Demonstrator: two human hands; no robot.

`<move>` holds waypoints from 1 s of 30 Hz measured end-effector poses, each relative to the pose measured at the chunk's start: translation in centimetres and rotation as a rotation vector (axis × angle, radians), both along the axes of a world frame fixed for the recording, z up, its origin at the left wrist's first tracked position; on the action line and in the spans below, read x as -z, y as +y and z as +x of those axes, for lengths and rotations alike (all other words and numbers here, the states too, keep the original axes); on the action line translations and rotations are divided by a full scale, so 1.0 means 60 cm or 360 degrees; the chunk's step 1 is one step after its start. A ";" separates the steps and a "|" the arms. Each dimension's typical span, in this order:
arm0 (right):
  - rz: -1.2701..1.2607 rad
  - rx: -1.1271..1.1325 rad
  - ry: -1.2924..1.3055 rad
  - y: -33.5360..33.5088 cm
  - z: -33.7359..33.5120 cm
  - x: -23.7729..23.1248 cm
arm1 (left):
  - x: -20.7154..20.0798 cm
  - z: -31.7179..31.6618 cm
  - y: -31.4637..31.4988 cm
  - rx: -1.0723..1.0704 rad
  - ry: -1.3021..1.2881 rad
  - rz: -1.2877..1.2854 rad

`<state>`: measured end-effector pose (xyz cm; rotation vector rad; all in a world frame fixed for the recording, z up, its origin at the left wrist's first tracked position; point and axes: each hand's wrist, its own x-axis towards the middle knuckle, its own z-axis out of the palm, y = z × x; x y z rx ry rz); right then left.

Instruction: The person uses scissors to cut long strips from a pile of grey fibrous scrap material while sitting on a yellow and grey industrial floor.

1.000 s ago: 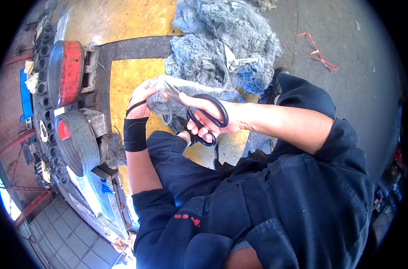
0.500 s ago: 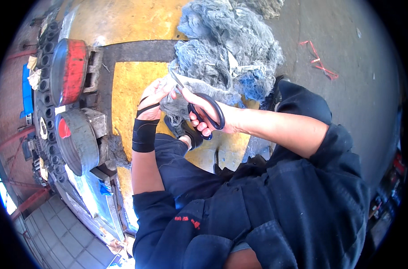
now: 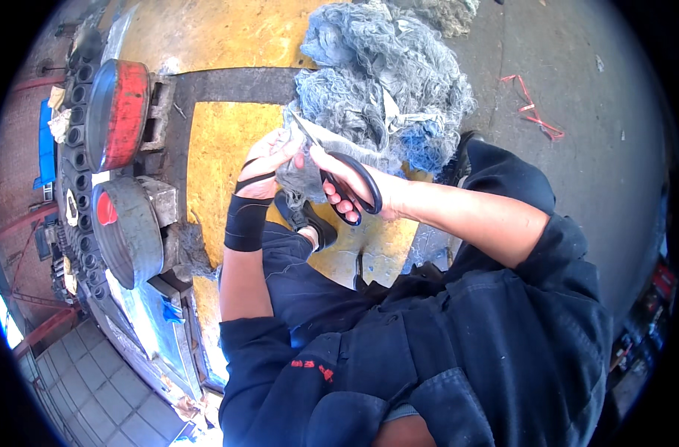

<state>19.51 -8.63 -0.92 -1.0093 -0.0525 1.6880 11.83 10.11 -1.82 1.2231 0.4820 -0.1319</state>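
A large heap of tangled grey-blue netting or thread lies in front of me. My left hand, with a black wrist wrap, pinches a grey strip of this material at the heap's near left side. In my right hand is a pair of black-handled scissors, fingers and thumb around the handle loops. Their blades point up and left, beside the left fingertips and against the grey strands. Whether the blades are fully closed is hard to make out.
Left of me, a red-and-black drum and a grey metal drum sit on their sides by concrete blocks. Beyond them runs a row of dark round tubes. Red strapping lies on the grey floor at right. My shoe is below the hands.
Both hands have shifted slightly to the right, keeping their grips. The scissors' blades now reach a little higher, over the grey strands.
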 end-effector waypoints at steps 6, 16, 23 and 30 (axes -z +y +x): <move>0.0002 -0.0050 -0.0099 -0.003 0.017 -0.001 | -0.016 0.008 -0.007 0.0033 0.0035 -0.0070; 0.0114 -0.0094 -0.0350 -0.001 0.026 0.013 | -0.024 0.007 -0.010 0.0069 -0.0074 -0.0075; 0.0161 -0.0093 -0.0291 -0.009 0.045 -0.029 | 0.008 0.004 0.003 0.0294 0.0073 0.0205; 0.0041 0.0166 -0.1460 0.017 0.136 0.012 | -0.015 0.007 -0.019 0.0150 0.0107 0.0111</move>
